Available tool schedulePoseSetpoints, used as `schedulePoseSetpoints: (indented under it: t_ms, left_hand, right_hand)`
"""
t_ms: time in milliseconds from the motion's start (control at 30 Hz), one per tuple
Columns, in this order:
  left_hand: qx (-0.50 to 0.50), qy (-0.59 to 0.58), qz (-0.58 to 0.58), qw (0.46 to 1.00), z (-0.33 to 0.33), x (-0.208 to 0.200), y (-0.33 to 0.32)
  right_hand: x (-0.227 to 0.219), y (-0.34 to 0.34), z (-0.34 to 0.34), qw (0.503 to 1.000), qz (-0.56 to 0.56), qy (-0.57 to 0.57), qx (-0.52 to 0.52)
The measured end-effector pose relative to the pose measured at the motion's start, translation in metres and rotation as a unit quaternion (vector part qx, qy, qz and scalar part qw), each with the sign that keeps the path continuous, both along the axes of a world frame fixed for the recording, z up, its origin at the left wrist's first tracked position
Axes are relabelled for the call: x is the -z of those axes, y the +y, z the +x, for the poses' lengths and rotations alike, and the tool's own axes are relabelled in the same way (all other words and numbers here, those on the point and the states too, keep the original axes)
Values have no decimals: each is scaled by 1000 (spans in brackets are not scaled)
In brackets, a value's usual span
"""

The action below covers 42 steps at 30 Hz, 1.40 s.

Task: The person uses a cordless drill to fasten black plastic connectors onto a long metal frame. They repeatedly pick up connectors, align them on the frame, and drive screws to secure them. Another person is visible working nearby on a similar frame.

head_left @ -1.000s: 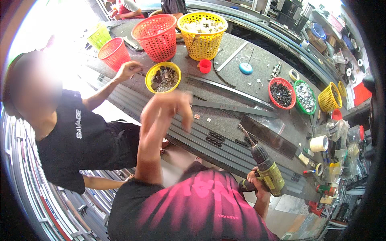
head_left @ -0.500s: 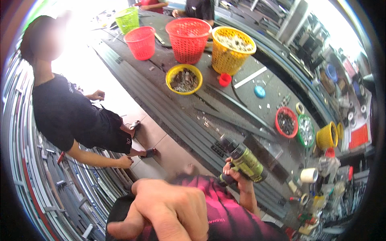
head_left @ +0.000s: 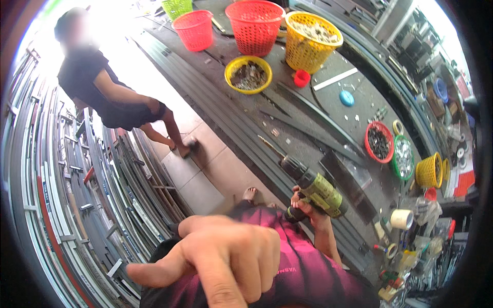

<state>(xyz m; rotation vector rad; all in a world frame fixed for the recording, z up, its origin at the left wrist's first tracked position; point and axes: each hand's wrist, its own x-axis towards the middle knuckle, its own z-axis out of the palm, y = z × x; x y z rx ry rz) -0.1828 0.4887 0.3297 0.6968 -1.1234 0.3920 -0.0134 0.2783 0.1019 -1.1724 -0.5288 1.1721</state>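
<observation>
Right hand point(head_left: 307, 209) is wrapped tight round the grip of a green and black cordless drill point(head_left: 314, 189), a bit right of frame centre, w/ the bit pointing up-left over the edge of the long dark desk point(head_left: 328, 110). Left hand point(head_left: 221, 256) is huge at the bottom middle, close to the lens, fingers loosely curled and thumb sticking out left, holding nothing afaict.

On the desk near the top: yellow bowl point(head_left: 248, 74) of small metal bits, red basket point(head_left: 255, 19) and yellow basket point(head_left: 310, 35) behind it, smaller red basket point(head_left: 194, 30) further left. Right side has a red bowl point(head_left: 379, 142) and a green bowl point(head_left: 403, 157) of hardware just beside each other.

Another person point(head_left: 110, 97) in dark clothes stands upper left on the tiled floor point(head_left: 205, 169), w/ metal profiles point(head_left: 67, 195) stacked down the left.
</observation>
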Motion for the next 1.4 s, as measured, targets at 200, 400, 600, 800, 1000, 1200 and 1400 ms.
schedulePoseSetpoints:
  t_ms: [200, 400, 600, 800, 1000, 1200, 1400]
  left_hand:
    - [-318, 30, -7, 948, 5, 6, -32]
    - [129, 67, -118, 982, 17, 4, -53]
    - [118, 139, -200, 963, 22, 38, -41]
    - [-468, 478, -69, 740, 49, 130, 102]
    - [-673, 444, 352, 475, 126, 236, 278]
    - [-577, 380, 659, 298, 215, 301, 365]
    - [-556, 401, 682, 253, 240, 297, 348]
  right_hand:
    - [3, -25, -4, 999, -13, 43, 28]
    - [11, -37, -1, 998, -37, -25, 55]
    - [5, -49, 1, 999, 16, -20, 43]
    - [7, -54, 9, 995, -16, -39, 92]
    - [29, -28, 2, 983, 34, -25, 180]
    - [35, 45, -17, 970, 65, -10, 234]
    - [25, 89, -31, 964, 49, -8, 259]
